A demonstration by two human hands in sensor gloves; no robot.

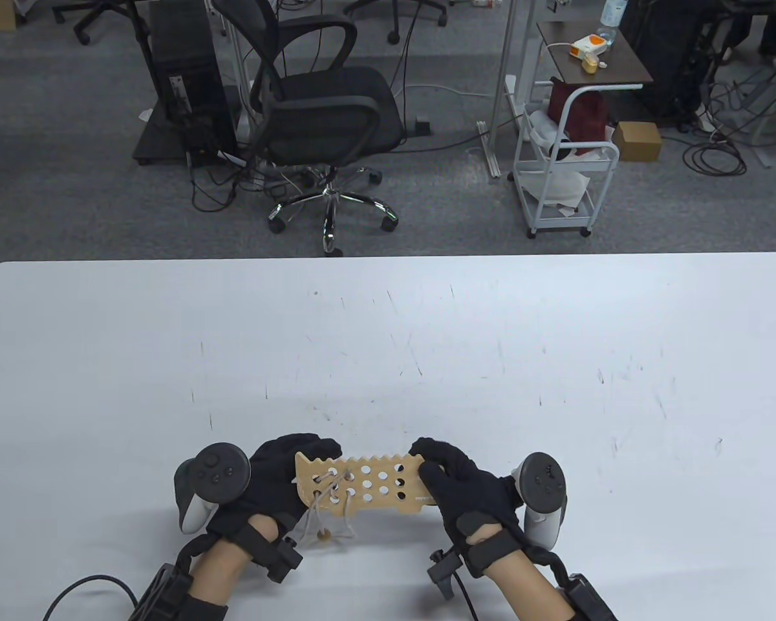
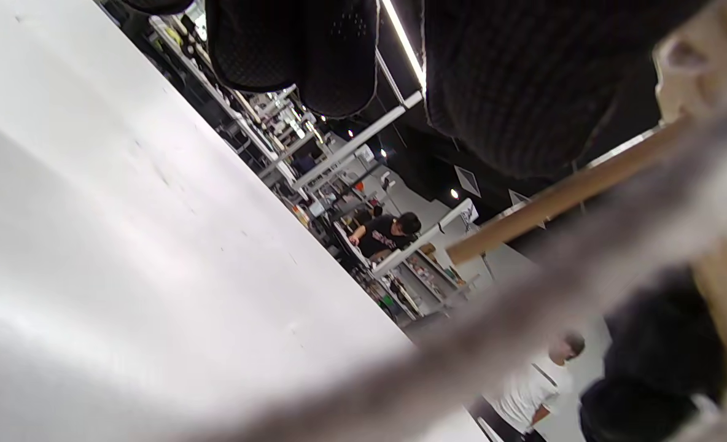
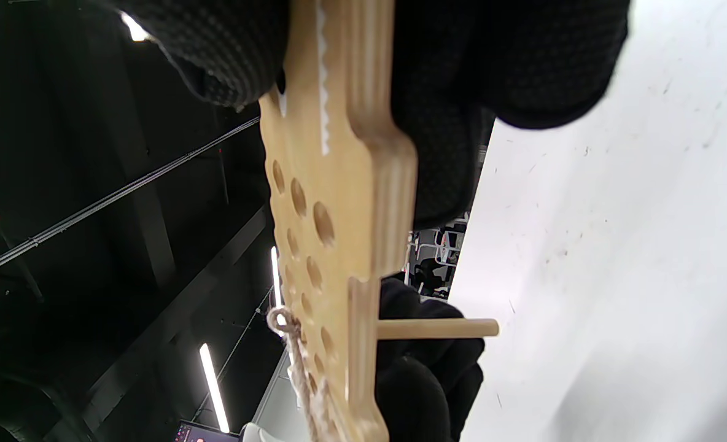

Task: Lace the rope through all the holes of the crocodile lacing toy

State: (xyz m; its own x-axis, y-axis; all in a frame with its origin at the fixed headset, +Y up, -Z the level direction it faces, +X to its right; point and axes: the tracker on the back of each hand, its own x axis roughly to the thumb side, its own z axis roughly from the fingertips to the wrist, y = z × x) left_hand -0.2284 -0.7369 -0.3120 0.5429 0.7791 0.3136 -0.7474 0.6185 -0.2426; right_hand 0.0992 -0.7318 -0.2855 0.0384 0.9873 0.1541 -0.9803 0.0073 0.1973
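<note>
Rope (image 2: 523, 307) blurred in left wrist view; toy's (image 1: 362, 485) ends under hands.

text: we read none | crocodile lacing toy (image 1: 362, 485): faint mark near its right end, too small for us to read

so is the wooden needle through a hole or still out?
Through: the wooden needle pokes out the underside of the crocodile board.

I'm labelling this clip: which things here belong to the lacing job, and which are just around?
Job: crocodile board, rope, wooden needle, left hand, right hand.
Around: office chair, white cart, cardboard box.
</note>
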